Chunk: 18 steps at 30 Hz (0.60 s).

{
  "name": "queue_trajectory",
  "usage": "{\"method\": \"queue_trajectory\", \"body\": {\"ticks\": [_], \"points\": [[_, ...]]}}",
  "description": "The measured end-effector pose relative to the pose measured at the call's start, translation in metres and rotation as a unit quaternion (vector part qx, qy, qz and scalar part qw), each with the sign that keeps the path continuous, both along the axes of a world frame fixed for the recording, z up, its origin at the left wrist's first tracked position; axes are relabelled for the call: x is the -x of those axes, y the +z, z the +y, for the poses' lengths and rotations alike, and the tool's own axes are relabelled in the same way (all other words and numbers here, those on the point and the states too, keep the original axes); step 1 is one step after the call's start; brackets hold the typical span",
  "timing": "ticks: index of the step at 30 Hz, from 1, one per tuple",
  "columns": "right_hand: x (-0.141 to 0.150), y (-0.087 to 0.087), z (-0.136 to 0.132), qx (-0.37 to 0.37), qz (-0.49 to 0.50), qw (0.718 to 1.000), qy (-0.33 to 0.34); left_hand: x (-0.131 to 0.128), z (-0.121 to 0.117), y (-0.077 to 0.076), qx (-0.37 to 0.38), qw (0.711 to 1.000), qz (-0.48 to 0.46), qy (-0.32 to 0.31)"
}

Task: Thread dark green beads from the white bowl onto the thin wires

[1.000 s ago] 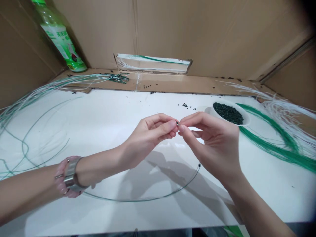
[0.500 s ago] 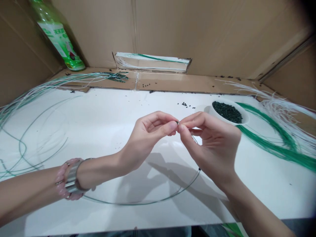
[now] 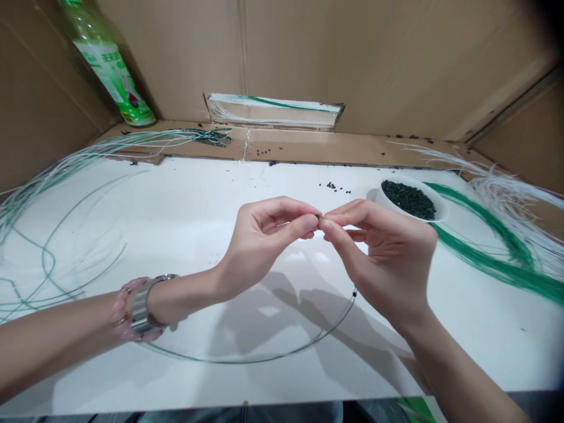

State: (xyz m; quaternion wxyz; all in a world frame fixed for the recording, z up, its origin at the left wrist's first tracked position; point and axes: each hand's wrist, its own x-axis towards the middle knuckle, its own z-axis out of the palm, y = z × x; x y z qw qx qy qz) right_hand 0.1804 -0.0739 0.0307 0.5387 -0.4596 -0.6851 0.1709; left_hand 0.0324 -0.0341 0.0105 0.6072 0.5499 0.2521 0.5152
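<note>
White tabletop (image 3: 185, 364), cardboard walls (image 3: 374, 64) behind, left hand (image 3: 267, 244) and right hand (image 3: 383, 258) pinching a tiny dark bead (image 3: 318, 217)

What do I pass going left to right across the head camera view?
Thin loose green wires, pink beaded bracelet, silver metal watch, left hand, right hand, round white bowl of dark green beads, thick bundle of green wires.

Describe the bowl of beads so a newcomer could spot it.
On the white work surface, look just beyond the right hand. A white bowl sits there, heaped with dark green beads, beside the green wires. Loose beads lie scattered to its left; only it holds a heap.
</note>
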Motion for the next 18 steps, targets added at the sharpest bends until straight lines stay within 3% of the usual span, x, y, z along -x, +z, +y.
{"method": "queue_trajectory", "body": {"ticks": [18], "points": [[0.0016,-0.0029,0.0006,-0.005,0.021,1.0,0.008,0.0011,0.0001,-0.0023,0.004,1.0,-0.006,-0.008]]}}
